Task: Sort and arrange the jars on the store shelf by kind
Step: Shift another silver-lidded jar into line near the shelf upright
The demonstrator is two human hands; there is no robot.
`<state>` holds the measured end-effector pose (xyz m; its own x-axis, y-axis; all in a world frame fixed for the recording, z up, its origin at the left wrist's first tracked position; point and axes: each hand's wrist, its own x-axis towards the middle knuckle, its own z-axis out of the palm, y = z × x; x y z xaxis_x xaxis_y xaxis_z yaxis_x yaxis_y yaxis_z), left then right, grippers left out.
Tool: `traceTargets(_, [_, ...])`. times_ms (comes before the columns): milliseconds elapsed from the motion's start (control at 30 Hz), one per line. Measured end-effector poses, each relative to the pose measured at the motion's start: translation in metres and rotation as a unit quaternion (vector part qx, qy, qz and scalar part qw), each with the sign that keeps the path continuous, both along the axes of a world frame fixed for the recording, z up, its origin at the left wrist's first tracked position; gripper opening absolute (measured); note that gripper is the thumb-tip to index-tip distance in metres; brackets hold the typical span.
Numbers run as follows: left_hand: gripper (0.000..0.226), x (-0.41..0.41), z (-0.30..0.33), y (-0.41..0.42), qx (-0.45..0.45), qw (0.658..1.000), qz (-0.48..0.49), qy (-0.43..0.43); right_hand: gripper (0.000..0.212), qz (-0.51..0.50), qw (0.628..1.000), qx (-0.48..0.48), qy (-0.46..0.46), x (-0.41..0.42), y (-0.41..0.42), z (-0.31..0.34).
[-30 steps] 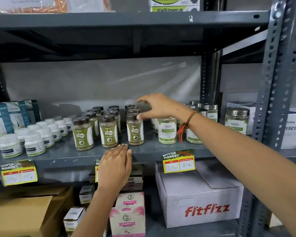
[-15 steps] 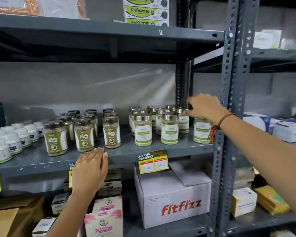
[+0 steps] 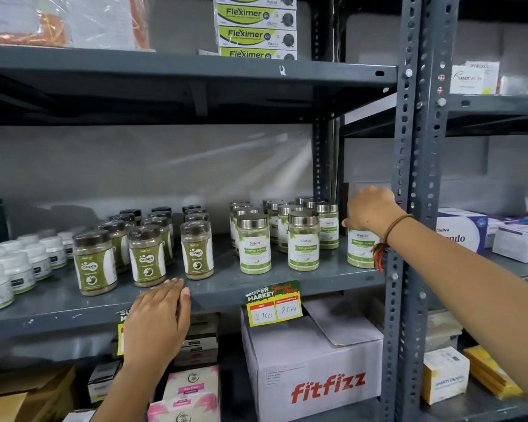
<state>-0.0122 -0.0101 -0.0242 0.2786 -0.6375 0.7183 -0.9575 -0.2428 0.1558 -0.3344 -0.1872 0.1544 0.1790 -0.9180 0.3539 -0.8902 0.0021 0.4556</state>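
Observation:
Three kinds of jars stand on the grey shelf (image 3: pixel 333 278). Small white tubs (image 3: pixel 19 269) are at the left, brown-lidded Gaska jars (image 3: pixel 147 257) in the middle, and steel-lidded Moringa jars (image 3: pixel 303 240) to the right. One Moringa jar (image 3: pixel 360 249) stands apart at the shelf's right end, beside the post. My right hand (image 3: pixel 370 210) is closed over its lid, which is hidden. My left hand (image 3: pixel 160 315) lies flat on the shelf's front edge below the Gaska jars, holding nothing.
A perforated steel post (image 3: pixel 409 166) rises just right of my right hand. The upper shelf (image 3: pixel 165 71) holds Fleximer boxes (image 3: pixel 256 32). Below are a Fitfizz carton (image 3: pixel 314 376), pink boxes (image 3: pixel 189 391) and a yellow price tag (image 3: pixel 273 304). White boxes (image 3: pixel 464 233) fill the neighbouring rack.
My right hand has travelled right from the Gaska jars, past the Moringa group, onto the lone jar by the post. The view swung right. My left hand stayed on the shelf edge.

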Motion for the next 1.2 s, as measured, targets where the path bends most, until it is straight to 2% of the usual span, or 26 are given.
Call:
traceTargets(267, [0.049, 0.002, -0.002, -0.002, -0.004, 1.0, 0.0, -0.004, 0.05, 0.08, 0.995, 0.007, -0.066, -0.008, -0.012, -0.001])
traceTargets(500, [0.048, 0.0, -0.001, 0.0, -0.004, 1.0, 0.002, -0.005, 0.061, 0.17, 0.969, 0.065, -0.166, -0.013, -0.015, -0.002])
traceTargets(900, [0.049, -0.002, 0.0, 0.0, -0.002, 1.0, -0.003, 0.003, 0.066, 0.192, 0.951, 0.091, -0.225, -0.017, -0.022, -0.006])
traceTargets(1033, [0.049, -0.001, -0.001, -0.001, -0.004, 1.0, -0.003, 0.002, 0.064, 0.277, 0.929, -0.001, -0.246, -0.005, -0.018, -0.006])
traceTargets(1100, [0.049, -0.001, -0.001, -0.001, -0.005, 1.0, -0.002, 0.001, 0.074, 0.322, 0.908, -0.014, -0.269, 0.008, -0.012, -0.005])
traceTargets(1200, [0.049, -0.001, -0.001, -0.001, -0.005, 1.0, -0.003, -0.001, 0.092, 0.327, 0.909, 0.06, -0.253, 0.024, -0.006, -0.004])
